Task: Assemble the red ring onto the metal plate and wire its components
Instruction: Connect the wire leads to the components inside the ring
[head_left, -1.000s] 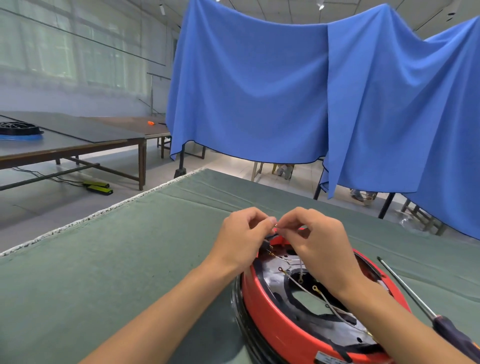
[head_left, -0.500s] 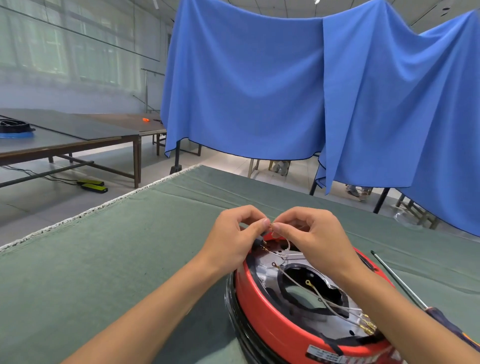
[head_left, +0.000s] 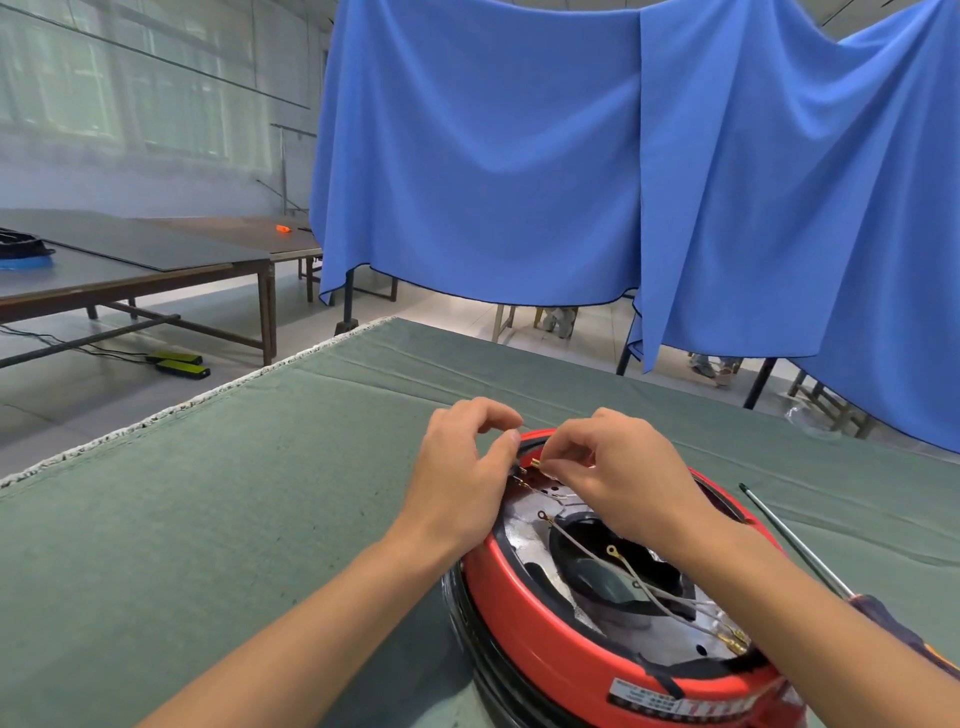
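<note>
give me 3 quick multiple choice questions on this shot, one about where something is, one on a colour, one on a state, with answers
1. Where does the screwdriver lie?
A. on the green cloth, right of the red ring
B. inside the ring
C. on the floor

2. What colour is the cloth hanging behind the table?
A. yellow
B. blue
C. white

3. What is the right hand doing?
A. lying flat on the table
B. gripping the screwdriver
C. pinching a small brass terminal at the ring's far edge

Answers:
1 A, its shaft rests on the green table cover beside the red ring.
2 B, the blue cloth fills the background.
3 C, the fingertips close on the brass terminal, with the left hand close beside it.
</note>
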